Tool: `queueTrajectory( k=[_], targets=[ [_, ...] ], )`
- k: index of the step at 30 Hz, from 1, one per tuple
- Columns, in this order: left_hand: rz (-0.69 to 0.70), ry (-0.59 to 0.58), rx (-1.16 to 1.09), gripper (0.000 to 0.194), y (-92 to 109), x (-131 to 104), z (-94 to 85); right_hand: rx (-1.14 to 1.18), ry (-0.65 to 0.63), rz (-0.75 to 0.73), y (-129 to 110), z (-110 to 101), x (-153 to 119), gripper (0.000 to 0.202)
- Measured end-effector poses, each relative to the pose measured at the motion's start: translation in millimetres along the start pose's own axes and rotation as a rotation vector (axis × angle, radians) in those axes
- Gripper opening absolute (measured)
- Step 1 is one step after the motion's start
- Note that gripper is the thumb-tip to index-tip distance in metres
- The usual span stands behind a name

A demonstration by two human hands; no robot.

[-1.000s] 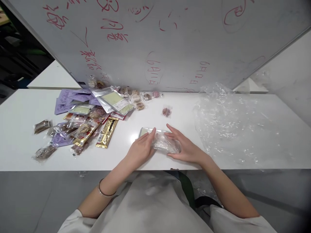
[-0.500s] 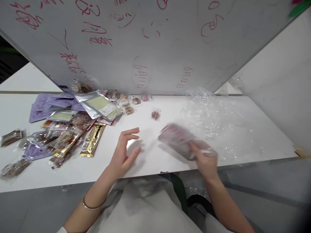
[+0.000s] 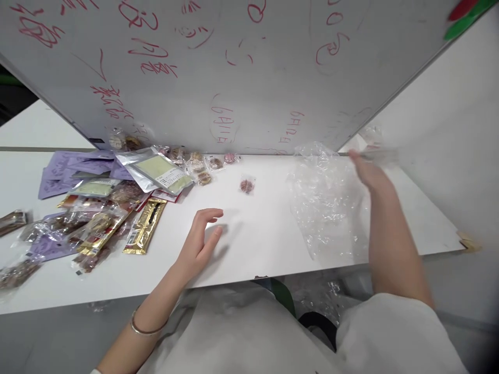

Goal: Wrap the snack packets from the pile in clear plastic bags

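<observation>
One left hand (image 3: 198,245) curled, one right hand (image 3: 370,174) out wide, one blurred package (image 3: 382,155)

And look at you: left fingers bent, thumb well apart from the forefinger, low by the near side of the white table (image 3: 268,228); whether they touch it, I can't tell. One bracelet (image 3: 147,331) rings that arm. Over to your right, and it's all blur! The single clear package shows at those fingertips, by the table's far right corner; pinched or loose, I can't tell.

Between your hands, one crumpled plastic sheet (image 3: 327,202), just beside your right forearm. Ahead of your left hand, one reddish wrapped piece (image 3: 247,185), lying alone. Now the crowded left end: two green-fronted pouches (image 3: 161,172), at least two gold packets (image 3: 145,227), and several purple packets (image 3: 58,174), too overlapped to count. At least five small wrapped treats (image 3: 215,163) sit near the foot of one whiteboard (image 3: 265,83).
</observation>
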State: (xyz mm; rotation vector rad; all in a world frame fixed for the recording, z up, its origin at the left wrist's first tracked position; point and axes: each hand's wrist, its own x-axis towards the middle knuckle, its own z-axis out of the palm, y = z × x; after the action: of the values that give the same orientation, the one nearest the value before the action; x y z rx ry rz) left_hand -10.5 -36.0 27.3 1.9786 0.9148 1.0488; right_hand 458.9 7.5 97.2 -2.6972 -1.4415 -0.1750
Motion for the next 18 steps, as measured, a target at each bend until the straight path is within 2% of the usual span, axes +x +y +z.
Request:
queueTrajectory(
  k=[2,4,6,7,9,11,13,14,16,18],
  targets=[
    [-0.015,0.004,0.006,0.027,0,0,-0.7,0.044,-0.057,-0.056,-28,24,-12,0.087],
    [-0.025,-0.004,0.019,0.025,1,-1,-0.9,0.048,-0.067,-0.098,-55,43,-23,0.066],
    [-0.039,-0.027,0.035,0.023,2,-1,-0.5,0.057,-0.034,-0.111,-79,54,-35,0.042],
    [-0.051,-0.034,0.036,0.022,2,-2,-0.2,0.089,0.023,-0.157,-90,56,-43,0.037],
    [-0.098,-0.035,-0.016,0.025,2,-2,0.7,0.21,0.206,-0.414,-114,56,-67,0.038],
    [-0.165,-0.03,-0.199,0.039,-1,-1,1.3,0.333,0.383,-0.886,-138,52,-99,0.038],
    [-0.245,-0.035,-0.489,0.061,-5,0,0.7,0.297,0.401,-1.337,-158,45,-134,0.035],
    [-0.299,-0.029,-0.625,0.067,-7,1,-0.3,0.252,0.409,-1.481,-166,42,-150,0.034],
    [-0.43,0.046,-0.785,0.061,-9,2,-3.5,0.181,0.466,-1.642,-174,39,-171,0.033],
    [-0.545,0.174,-0.839,0.044,-8,4,-7.7,0.186,0.567,-1.634,-174,40,-180,0.03]
  ],
)
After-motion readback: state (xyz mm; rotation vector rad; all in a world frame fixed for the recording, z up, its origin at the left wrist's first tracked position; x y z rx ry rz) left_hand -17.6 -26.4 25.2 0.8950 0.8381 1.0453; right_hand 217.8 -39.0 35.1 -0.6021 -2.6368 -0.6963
